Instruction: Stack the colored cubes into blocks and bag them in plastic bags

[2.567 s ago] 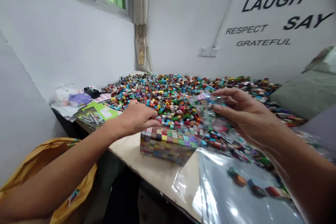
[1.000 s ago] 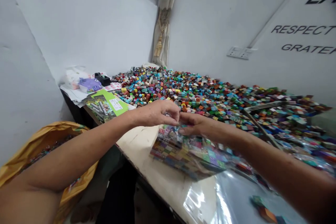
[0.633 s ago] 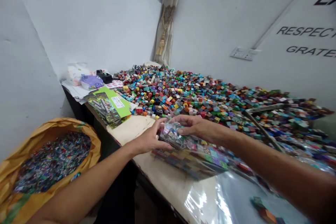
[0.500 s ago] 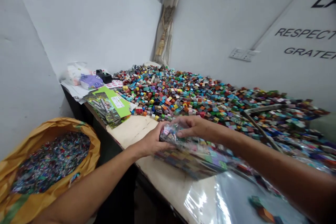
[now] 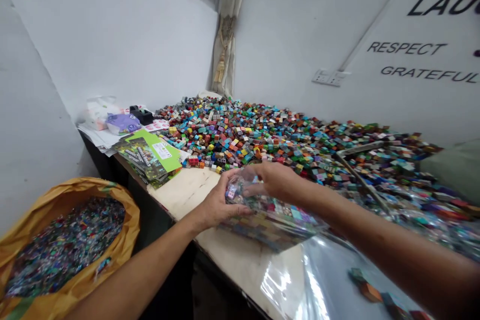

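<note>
A clear plastic bag [image 5: 287, 232] with colourful small blocks in it lies on the table edge, tilted. My left hand [image 5: 219, 205] is closed around the bag's left end, thumb below and fingers above. My right hand [image 5: 272, 180] is curled over the top of the same end, its fingers against the film. The fingertips look blurred behind the shiny plastic, so I cannot tell whether they also hold a block. Behind both hands spreads a big heap of small coloured building blocks [image 5: 255, 132].
On the left stands a yellow sack [image 5: 129, 220] full of small shiny pieces. Printed leaflets [image 5: 144, 157], a purple packet [image 5: 123, 123] and a black tape dispenser [image 5: 141, 115] sit at the far left corner. A metal bar frame [image 5: 360, 177] rests in the heap; clear plastic [image 5: 330, 270] covers the near right.
The view has shifted slightly right. My right hand has moved a little over the bag's left end, while my left hand keeps its grip.
</note>
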{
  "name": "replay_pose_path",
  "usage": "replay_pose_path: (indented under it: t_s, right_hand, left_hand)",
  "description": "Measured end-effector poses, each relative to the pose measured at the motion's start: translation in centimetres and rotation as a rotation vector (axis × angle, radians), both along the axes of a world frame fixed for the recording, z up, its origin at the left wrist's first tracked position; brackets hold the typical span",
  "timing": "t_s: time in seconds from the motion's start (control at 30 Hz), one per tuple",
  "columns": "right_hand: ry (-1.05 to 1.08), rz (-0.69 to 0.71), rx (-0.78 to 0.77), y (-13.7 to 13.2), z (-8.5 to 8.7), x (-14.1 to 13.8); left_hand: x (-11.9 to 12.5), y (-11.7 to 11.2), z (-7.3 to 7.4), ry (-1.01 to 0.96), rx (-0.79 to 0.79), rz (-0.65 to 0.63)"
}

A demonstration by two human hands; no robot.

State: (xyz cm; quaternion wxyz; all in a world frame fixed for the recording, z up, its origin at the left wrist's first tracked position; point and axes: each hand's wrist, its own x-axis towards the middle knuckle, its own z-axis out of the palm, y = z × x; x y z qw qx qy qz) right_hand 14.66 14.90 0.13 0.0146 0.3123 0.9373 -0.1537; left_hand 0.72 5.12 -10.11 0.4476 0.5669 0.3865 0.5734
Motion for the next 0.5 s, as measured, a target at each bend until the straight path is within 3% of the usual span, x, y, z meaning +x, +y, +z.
replay_pose_path:
  t_s: [0.07, 0.13, 0.33, 0.4, 0.5]
  right_hand:
    - [-0.016, -0.051, 0.236, -0.8, 0.4, 0.2]
    - [-0.014, -0.05, 0.251, -1.2, 0.2, 0.4]
    - [0.167, 0.089, -0.333, -0.2, -1.2, 1.8]
    - [0.179, 0.118, -0.43, 0.0, -1.2, 2.3]
    - [0.155, 0.162, -0.456, 0.0, -0.9, 2.7]
  left_hand:
    - [0.2, 0.0, 0.0, -0.032, -0.004, 0.004]
    - [0.3, 0.0, -0.1, -0.053, -0.021, 0.011]
    - [0.3, 0.0, 0.0, -0.018, -0.013, 0.064]
    - [0.3, 0.1, 0.0, -0.007, -0.022, 0.079]
    - [0.2, 0.2, -0.3, -0.013, -0.029, 0.086]
